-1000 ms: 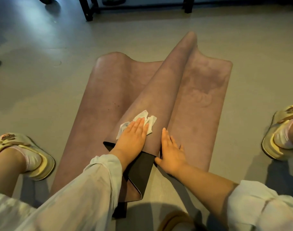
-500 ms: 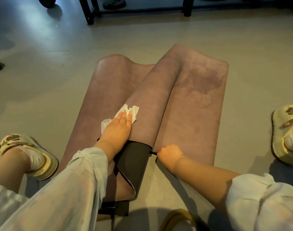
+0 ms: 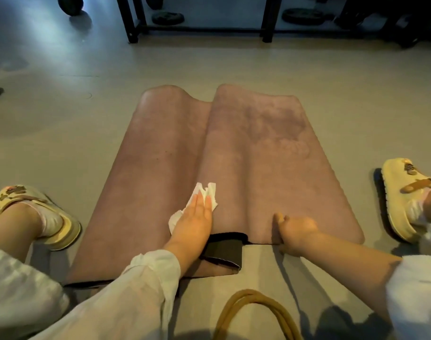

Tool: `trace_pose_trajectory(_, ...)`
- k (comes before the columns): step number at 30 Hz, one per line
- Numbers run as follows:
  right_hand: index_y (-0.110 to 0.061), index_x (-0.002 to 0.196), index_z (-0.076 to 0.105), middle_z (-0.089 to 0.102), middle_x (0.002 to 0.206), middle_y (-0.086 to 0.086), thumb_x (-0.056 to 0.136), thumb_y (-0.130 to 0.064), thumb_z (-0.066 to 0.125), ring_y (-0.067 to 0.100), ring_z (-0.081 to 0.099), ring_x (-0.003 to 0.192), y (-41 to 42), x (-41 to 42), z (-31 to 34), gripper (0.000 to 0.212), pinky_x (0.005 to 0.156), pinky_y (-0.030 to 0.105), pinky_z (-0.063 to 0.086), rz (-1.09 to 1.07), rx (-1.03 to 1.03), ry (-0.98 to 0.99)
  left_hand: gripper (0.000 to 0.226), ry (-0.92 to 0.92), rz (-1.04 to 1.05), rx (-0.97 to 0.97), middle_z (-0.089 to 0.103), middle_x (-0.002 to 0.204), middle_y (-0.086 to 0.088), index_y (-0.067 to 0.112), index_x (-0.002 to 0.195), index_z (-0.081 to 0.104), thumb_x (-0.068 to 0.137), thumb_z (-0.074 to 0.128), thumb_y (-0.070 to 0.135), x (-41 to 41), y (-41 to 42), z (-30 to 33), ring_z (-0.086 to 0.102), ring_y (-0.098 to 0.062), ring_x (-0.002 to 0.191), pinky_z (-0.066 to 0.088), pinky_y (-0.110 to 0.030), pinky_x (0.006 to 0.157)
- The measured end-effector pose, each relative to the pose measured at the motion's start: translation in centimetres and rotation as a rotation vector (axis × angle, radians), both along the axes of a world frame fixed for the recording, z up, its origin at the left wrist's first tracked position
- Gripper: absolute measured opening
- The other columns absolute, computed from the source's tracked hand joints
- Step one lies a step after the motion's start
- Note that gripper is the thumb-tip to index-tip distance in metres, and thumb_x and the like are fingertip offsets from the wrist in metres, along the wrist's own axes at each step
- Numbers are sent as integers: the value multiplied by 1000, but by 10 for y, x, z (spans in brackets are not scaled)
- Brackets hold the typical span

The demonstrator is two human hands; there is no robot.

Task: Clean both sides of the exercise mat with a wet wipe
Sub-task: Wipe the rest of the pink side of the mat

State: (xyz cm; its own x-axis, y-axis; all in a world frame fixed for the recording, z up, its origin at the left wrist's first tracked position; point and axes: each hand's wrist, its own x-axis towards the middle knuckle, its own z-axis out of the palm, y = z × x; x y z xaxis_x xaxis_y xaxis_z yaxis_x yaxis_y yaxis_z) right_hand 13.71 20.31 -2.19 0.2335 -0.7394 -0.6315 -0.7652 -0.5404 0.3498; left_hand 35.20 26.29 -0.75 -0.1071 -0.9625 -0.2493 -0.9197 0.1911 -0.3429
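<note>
A pinkish-brown exercise mat (image 3: 253, 148) lies on the grey floor, doubled over along its length, with its black underside showing at the near edge. My left hand (image 3: 195, 224) lies flat with straight fingers on a crumpled white wet wipe (image 3: 204, 195), pressing it onto the mat near the middle fold. My right hand (image 3: 295, 231) grips the near edge of the mat's right part, thumb on top and fingers curled under.
My two feet in pale yellow sandals stand at either side, left sandal (image 3: 37, 214) and right sandal (image 3: 403, 192). A tan strap loop (image 3: 256, 312) lies near me. A black rack (image 3: 199, 23) with weight plates stands at the far end.
The raised fold of the mat has dropped and flattened to the right. My right hand went from flat to gripping the near edge and pulled it rightward. My left hand slid the wipe leftward.
</note>
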Motion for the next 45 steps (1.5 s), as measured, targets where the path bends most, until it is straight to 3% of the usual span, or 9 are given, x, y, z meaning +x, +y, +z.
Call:
trace_pose_trajectory(4, -18, 150, -13, 12, 156, 10, 88, -52, 51, 31, 47, 120, 12, 37, 1, 95, 83, 37, 48, 140, -86, -407, 63, -134, -108, -18, -5, 152, -33, -14, 140, -15, 100, 29, 4, 7, 3, 2, -3, -43, 142, -2, -47, 118)
trace_pose_trajectory(7, -16, 149, -17, 28, 142, 11, 86, -36, 61, 30, 50, 110, 17, 54, 2, 102, 74, 38, 49, 169, -118, -508, 63, -93, -142, 5, -7, 152, -33, -13, 140, -16, 100, 28, 8, 3, 3, 3, -5, -43, 142, 6, -47, 118)
trace_pose_trajectory(15, -11, 149, -14, 63, 98, 9, 95, -14, 44, 24, 54, 70, 43, 34, 8, 79, 61, 35, 45, 282, -54, -302, 65, 17, -167, 227, -8, 154, -28, -5, 146, -9, 100, 35, 9, -15, 33, -4, -5, -40, 144, 5, -47, 118)
trace_pose_trajectory(20, -9, 149, -12, 62, 104, 11, 92, -10, 49, 29, 60, 80, 59, 16, -3, 83, 62, 37, 45, 365, 108, -185, 60, 179, -297, 369, -5, 156, -21, 1, 148, -6, 102, 30, 12, -34, 56, -27, -5, -33, 145, -2, -42, 117)
trace_pose_trajectory(27, -17, 151, 4, 60, 111, 9, 96, -38, 35, 27, 58, 92, 38, 8, -24, 67, 81, 39, 50, 405, 154, -382, 80, 187, -352, 444, -20, 156, -6, 15, 148, -16, 95, 23, 60, 16, 60, -53, -20, -21, 143, -9, -40, 117)
trace_pose_trajectory(32, -23, 147, 26, 47, 131, 4, 98, -33, 35, 24, 50, 112, 20, 13, -27, 51, 88, 36, 44, 441, 34, -545, 77, 240, -225, 358, -19, 156, -9, 14, 148, -16, 95, 15, 60, 12, 41, -64, -22, -21, 143, -15, -38, 114)
trace_pose_trajectory(37, -21, 131, 52, 57, 104, 10, 86, -31, 44, 27, 58, 82, 2, 13, -50, 47, 65, 35, 48, 440, -212, -720, 77, 436, 73, 285, -17, 157, -10, 13, 149, -13, 96, 20, 57, 13, -6, -70, -18, -20, 144, -3, -37, 119)
trace_pose_trajectory(40, -25, 131, 52, 56, 123, 16, 87, -37, 36, 32, 59, 97, -2, 15, -59, 48, 81, 41, 52, 388, -276, -719, 76, 596, 231, 283, -20, 156, -11, 12, 149, -14, 97, 24, 53, 14, -36, -71, -20, -21, 143, -1, -38, 119)
trace_pose_trajectory(45, -29, 142, 36, 45, 142, 15, 93, -37, 33, 34, 47, 128, -1, 12, -80, 50, 102, 47, 32, 331, -300, -746, 76, 755, 397, 244, -27, 154, -10, 13, 149, -15, 98, 27, 51, 17, -73, -74, -28, -22, 140, -10, -35, 115)
